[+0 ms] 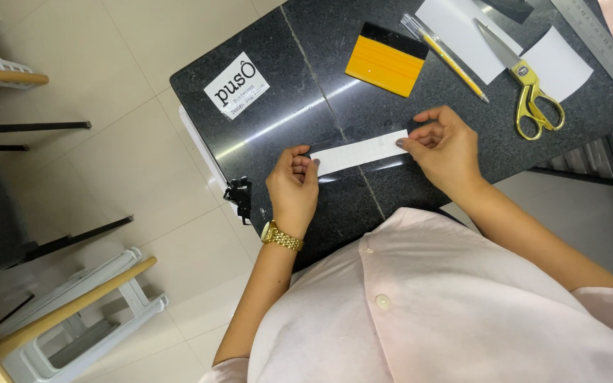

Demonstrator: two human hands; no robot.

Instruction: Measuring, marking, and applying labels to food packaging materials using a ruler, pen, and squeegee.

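Both hands are on the job: the left hand [294,183], gold watch [280,236] at the wrist, has its fingers curled in and pinches the near end of a white paper strip [360,151]. The right hand [443,147] pinches the other end between thumb and fingertips, so the strip runs between the two, lying low over the dark polished stone surface [299,120]. From the strip, up at 12 o'clock sits a yellow squeegee [384,61] with a black edge, flat on the surface and well apart from the hands. At about 1 o'clock a clear pen [445,57] with a yellow core lies slanted, its upper end over a white sheet [455,28]. Further out towards 2 o'clock, gold-handled scissors [526,81] rest with blades shut, partly on the white sheet. A metal ruler [608,50] runs along the far right edge. Over at 10 o'clock, a white printed card [236,85] lies tilted near the corner.
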